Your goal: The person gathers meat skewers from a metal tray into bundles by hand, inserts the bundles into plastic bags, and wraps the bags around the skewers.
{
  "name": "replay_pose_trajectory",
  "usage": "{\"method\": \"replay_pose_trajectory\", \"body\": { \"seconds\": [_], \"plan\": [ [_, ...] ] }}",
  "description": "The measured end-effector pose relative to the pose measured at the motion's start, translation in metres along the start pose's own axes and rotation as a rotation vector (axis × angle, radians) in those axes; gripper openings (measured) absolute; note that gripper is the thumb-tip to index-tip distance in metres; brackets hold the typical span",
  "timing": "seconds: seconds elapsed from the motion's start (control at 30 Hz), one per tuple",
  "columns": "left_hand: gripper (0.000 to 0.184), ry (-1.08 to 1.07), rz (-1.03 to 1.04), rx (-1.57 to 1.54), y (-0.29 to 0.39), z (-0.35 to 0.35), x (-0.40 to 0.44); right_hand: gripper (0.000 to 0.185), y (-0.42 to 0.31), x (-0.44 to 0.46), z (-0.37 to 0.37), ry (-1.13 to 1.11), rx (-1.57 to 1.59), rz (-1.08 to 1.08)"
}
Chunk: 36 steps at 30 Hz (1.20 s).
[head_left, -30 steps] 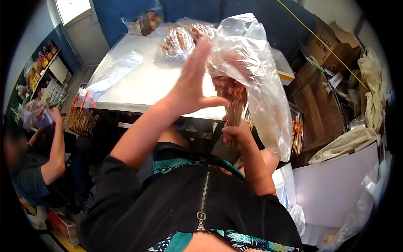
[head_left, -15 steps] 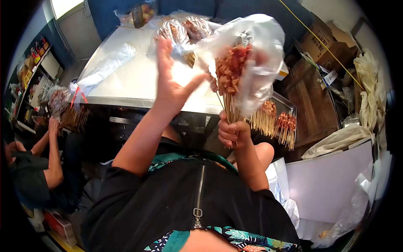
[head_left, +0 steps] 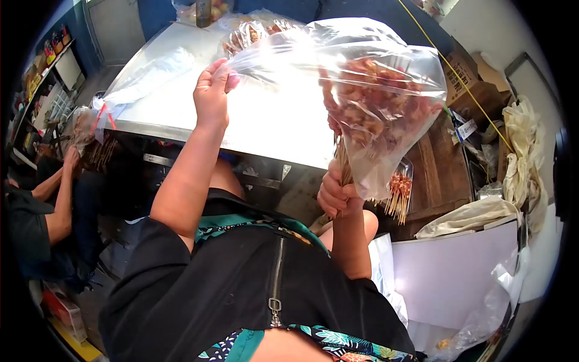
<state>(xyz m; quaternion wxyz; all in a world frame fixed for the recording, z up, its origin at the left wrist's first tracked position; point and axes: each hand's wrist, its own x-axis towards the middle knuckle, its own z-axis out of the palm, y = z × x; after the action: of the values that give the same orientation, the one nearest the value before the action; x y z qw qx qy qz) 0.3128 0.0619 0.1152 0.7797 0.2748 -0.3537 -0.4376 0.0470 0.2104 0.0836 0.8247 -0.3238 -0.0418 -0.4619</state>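
My right hand (head_left: 339,192) is wrapped around the stick ends of a bundle of meat skewers (head_left: 368,99), held upright with the meat at the top. A clear plastic bag (head_left: 416,90) covers the meat and hangs down on the right side to my fingers. Closed on a stretched edge of that bag, my left hand (head_left: 212,90) pulls it out to the left above the table. Glare and the bag's folds blur part of the meat.
Bagged skewers (head_left: 244,35) lie at the back of the white table (head_left: 163,114), with flat plastic bags (head_left: 154,75) on its left. More skewers (head_left: 399,192) rest in a tray at right. A cardboard box (head_left: 476,81) stands behind. Another person (head_left: 54,199) handles skewers at far left.
My left hand has gone from open to closed on the bag's edge and moved left and down. The bag now stretches wide over the skewers, which have shifted slightly right.
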Motion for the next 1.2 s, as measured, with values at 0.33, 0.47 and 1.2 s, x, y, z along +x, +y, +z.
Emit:
{"method": "replay_pose_trajectory", "body": {
  "seconds": [0.33, 0.47, 1.2],
  "plan": [
    [0.054, -1.147, -0.079, 0.31, 0.032, 0.016, -0.156, 0.026, -0.005, 0.012, 0.008, -0.186, 0.051, -0.064],
    [0.034, -0.887, -0.681, -0.066, 0.009, 0.007, -0.152, 0.026, -0.001, 0.019, 0.016, -0.189, 0.071, -0.005],
    [0.023, -0.841, 0.857, 0.695, 0.151, 0.163, -0.011, 0.041, 0.039, -0.003, -0.039, 0.33, -0.56, 0.227]
  ]
}}
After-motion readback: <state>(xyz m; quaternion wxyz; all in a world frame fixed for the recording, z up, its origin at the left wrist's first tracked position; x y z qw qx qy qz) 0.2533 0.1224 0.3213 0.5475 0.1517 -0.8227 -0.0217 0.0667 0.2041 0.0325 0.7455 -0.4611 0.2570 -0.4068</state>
